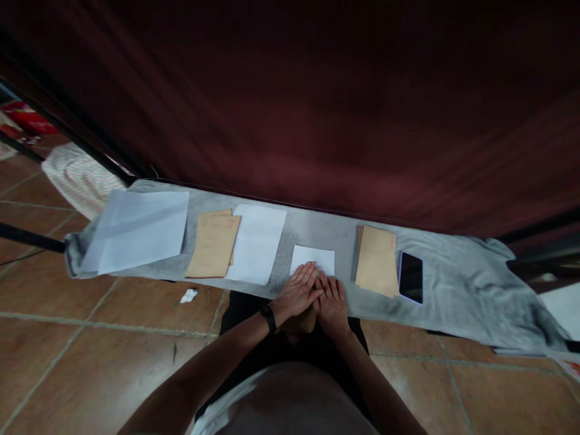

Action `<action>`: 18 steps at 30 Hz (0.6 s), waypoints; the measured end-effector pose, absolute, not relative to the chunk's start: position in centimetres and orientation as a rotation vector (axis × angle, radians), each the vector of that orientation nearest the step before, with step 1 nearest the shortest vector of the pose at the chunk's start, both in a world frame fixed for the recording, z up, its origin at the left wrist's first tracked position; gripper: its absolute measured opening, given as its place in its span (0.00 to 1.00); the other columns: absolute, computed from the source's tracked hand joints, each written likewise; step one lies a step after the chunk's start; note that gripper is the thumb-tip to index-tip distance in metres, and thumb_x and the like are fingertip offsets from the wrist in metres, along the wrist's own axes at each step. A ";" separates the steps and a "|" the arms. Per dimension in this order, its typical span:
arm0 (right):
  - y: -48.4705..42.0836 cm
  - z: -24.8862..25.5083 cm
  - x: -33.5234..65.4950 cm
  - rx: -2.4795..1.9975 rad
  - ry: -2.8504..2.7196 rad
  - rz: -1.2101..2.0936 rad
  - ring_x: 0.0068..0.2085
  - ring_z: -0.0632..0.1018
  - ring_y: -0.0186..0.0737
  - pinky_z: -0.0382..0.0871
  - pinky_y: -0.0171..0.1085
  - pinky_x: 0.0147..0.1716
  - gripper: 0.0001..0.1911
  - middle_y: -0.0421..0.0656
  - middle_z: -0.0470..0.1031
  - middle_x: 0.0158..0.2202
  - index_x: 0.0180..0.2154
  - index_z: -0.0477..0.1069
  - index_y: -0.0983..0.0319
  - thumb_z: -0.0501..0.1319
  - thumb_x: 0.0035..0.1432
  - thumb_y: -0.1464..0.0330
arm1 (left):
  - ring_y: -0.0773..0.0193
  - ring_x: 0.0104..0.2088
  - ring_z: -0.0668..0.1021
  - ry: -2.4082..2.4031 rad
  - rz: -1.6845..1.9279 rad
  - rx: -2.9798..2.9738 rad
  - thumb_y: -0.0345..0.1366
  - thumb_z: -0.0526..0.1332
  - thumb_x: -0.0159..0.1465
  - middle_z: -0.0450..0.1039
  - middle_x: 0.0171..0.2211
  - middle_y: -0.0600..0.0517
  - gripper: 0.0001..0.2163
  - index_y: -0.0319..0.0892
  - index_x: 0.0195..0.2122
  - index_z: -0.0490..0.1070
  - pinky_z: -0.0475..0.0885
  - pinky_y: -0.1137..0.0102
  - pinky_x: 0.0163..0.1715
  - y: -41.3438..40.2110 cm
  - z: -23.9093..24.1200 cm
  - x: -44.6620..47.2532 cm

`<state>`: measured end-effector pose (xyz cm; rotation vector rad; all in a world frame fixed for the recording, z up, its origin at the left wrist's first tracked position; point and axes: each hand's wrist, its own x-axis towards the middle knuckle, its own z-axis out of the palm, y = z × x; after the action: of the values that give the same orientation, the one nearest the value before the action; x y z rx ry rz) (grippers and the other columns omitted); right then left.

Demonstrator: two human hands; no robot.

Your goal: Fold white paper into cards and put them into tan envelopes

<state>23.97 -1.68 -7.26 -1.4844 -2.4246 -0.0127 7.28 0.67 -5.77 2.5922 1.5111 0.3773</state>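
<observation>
Hands, left and right, are laid flat together on folded paper, pressing it against cloth; envelopes are stacked right.

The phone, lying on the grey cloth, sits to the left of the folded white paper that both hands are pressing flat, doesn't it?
Not quite. In the head view, the phone lies on the grey cloth, but to the right of the folded white paper, beyond a brown envelope stack. The left hand and right hand do both press the paper flat.
</observation>
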 end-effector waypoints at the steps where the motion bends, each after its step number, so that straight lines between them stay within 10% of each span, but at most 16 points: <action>1: -1.6 -7.2 23.9 -1.490 -2.420 -0.009 0.69 0.58 0.54 0.50 0.56 0.67 0.27 0.48 0.61 0.68 0.68 0.59 0.62 0.50 0.71 0.64 | 0.55 0.71 0.53 1.532 0.381 2.586 0.50 0.44 0.74 0.50 0.71 0.39 0.30 0.33 0.70 0.51 0.50 0.56 0.70 1.0 -5.9 7.3; 18: 1.4 -5.7 23.0 -1.468 -2.363 0.108 0.67 0.64 0.48 0.49 0.52 0.68 0.26 0.49 0.63 0.67 0.67 0.60 0.64 0.45 0.74 0.61 | 0.49 0.71 0.53 1.871 0.326 2.495 0.40 0.47 0.73 0.50 0.71 0.38 0.27 0.33 0.70 0.50 0.52 0.51 0.68 4.5 -6.7 5.5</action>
<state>22.98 1.41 -5.66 -1.4681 -2.3627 0.1084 5.52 4.49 -6.68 2.4950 1.8710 0.3263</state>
